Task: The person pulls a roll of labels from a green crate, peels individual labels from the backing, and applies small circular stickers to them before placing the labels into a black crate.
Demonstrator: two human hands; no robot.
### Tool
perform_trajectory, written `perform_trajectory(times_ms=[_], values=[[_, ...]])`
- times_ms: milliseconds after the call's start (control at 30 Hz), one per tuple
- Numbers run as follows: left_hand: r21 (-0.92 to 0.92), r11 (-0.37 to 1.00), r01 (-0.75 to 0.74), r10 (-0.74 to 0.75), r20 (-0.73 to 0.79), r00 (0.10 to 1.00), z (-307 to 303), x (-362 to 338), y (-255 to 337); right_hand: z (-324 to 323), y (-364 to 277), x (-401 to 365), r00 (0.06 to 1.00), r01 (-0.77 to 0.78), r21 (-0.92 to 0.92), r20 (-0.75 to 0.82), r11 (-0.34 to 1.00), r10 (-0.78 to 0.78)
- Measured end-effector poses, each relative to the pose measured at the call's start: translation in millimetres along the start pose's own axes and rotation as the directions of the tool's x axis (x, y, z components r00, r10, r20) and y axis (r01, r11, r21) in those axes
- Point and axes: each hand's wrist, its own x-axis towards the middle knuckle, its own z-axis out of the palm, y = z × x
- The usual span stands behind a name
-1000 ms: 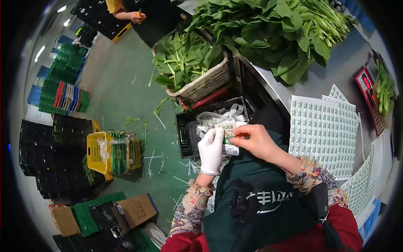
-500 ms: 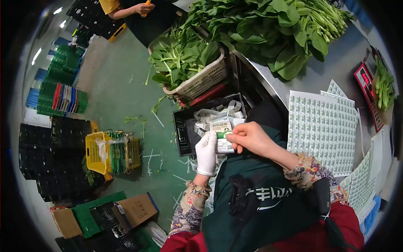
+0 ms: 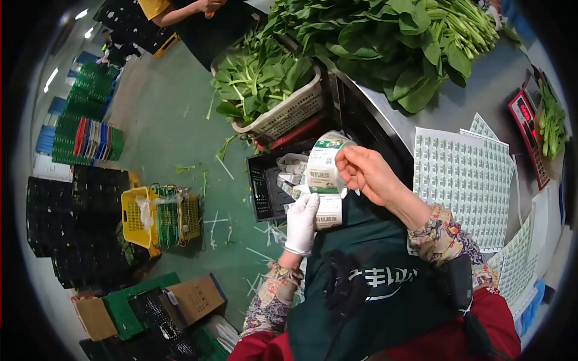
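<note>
The largest risk, as I judge it, lies with the label strip (image 3: 323, 168), which curls in a loop above the black crate (image 3: 259, 198): a loose hold at either end could let it spring open and drop among the tangled strips (image 3: 291, 177) in there. The gloved left hand (image 3: 301, 226) grasps the lower stretch of it, fingers closed at its edge; the bare right hand (image 3: 372, 175) pinches the side of the upper loop between thumb and fingers. An uneven pull between the two might twist or crease the labels. A smaller worry is the adhesive, if any is exposed, catching on the glove.

The metal surface (image 3: 460, 107) on the right carries a big heap of leafy greens (image 3: 391, 51), then printed sheets (image 3: 463, 186) overlapping one another, then a scale (image 3: 525, 129) with a red display and a small green bunch (image 3: 550, 120) on it. Another person's hand (image 3: 495, 14) shows at the heap's far end.

Around it, the green floor (image 3: 159, 114) runs past stacked black crates (image 3: 49, 210), a person in a yellow sleeve (image 3: 155, 8), a pale basket (image 3: 292, 113) full of greens, a yellow basket (image 3: 136, 227), and white scraps (image 3: 217, 221) with bits of leaf
</note>
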Motion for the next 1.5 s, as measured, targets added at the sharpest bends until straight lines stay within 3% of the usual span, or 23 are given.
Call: perform_trajectory(times_ms=[67,200,300,333,367,600,700,800,833,867,900,933,967,1000,1067,1133,1200,1233,1300,1333,1367,1467,1500], values=[[-0.003,0.992,-0.127,0.127,-0.038,0.991,8,3,-1,-3,11,0,0.995,-0.047,-0.037,0.087,0.998,0.050],[0.000,0.962,-0.272,0.270,-0.119,0.955,16,8,2,14,18,-3,0.970,0.199,0.083,-0.159,0.977,-0.184],[-0.021,0.962,-0.274,0.269,-0.132,0.954,21,9,-2,18,25,-8,0.968,0.212,0.023,-0.142,0.977,-0.206],[-0.035,0.962,-0.271,0.264,-0.132,0.955,23,9,-2,16,33,-7,0.953,0.278,-0.040,-0.111,0.960,-0.280],[0.223,0.928,-0.299,0.330,-0.121,0.936,19,9,0,17,37,-7,0.938,0.316,-0.103,-0.117,0.943,-0.327],[0.028,0.962,-0.272,0.272,-0.189,0.944,53,-8,16,18,40,-10,0.877,0.389,-0.414,-0.106,0.823,-0.468],[0.038,0.971,-0.237,0.240,-0.146,0.960,47,-2,2,-4,28,-19,0.756,0.412,-0.857,0.130,0.311,-0.642],[0.026,0.988,-0.151,0.152,-0.036,0.988,24,15,2,-44,-26,-36,0.819,0.350,-0.901,0.162,0.257,-0.550],[0.083,0.990,-0.115,0.118,-0.026,0.993,10,24,0,-59,-47,-41,0.749,0.416,-0.872,0.168,0.258,-0.640],[0.142,0.987,-0.079,0.083,-0.021,0.996,-6,32,-3,-79,-71,-49,0.744,0.341,-0.933,0.194,0.114,-0.639],[0.335,0.942,-0.021,0.045,-0.063,0.997,-35,48,-16,-105,-86,-54,0.664,0.262,-0.957,0.270,-0.122,-0.698],[0.514,0.856,0.044,0.018,-0.115,0.993,-56,61,-27,-123,-101,-61,0.677,0.178,-0.956,0.292,-0.235,-0.675],[0.856,0.515,0.042,0.196,-0.166,0.966,-55,64,-29,-152,-99,-62,0.647,0.020,-0.934,0.284,-0.357,-0.707],[0.987,0.123,0.103,0.342,-0.140,0.929,-45,63,-24,-163,-104,-66,0.699,-0.012,-0.940,0.236,-0.342,-0.674],[0.997,-0.051,-0.060,0.575,0.078,0.814,-17,67,-26,-176,-111,-68,0.792,-0.063,-0.948,0.143,-0.312,-0.594],[0.910,0.226,-0.348,0.520,0.189,0.833,25,72,-13,-174,-113,-62,0.725,0.045,-0.950,0.244,-0.310,-0.644],[0.670,0.596,-0.441,0.364,0.264,0.893,86,66,10,-162,-121,-60,0.700,0.131,-0.945,0.301,-0.298,-0.647],[0.603,0.657,-0.453,0.324,0.317,0.892,113,63,20,-155,-124,-60,0.704,0.166,-0.947,0.310,-0.276,-0.640],[0.592,0.560,-0.579,0.344,0.469,0.813,148,71,29,-149,-124,-58,0.707,0.265,-0.931,0.364,-0.250,-0.607],[0.665,0.540,-0.516,0.271,0.443,0.855,162,71,36,-146,-125,-59,0.707,0.309,-0.921,0.388,-0.236,-0.591],[0.624,0.572,-0.532,0.283,0.459,0.842,167,81,32,-141,-132,-67,0.815,0.303,-0.936,0.352,-0.180,-0.460],[0.413,0.734,-0.540,0.310,0.504,0.806,181,96,27,-145,-136,-91,0.635,0.337,-0.906,0.419,-0.255,-0.650],[0.396,0.757,-0.521,0.290,0.511,0.809,181,99,28,-149,-139,-106,0.623,0.161,-0.969,0.247,-0.187,-0.742]])
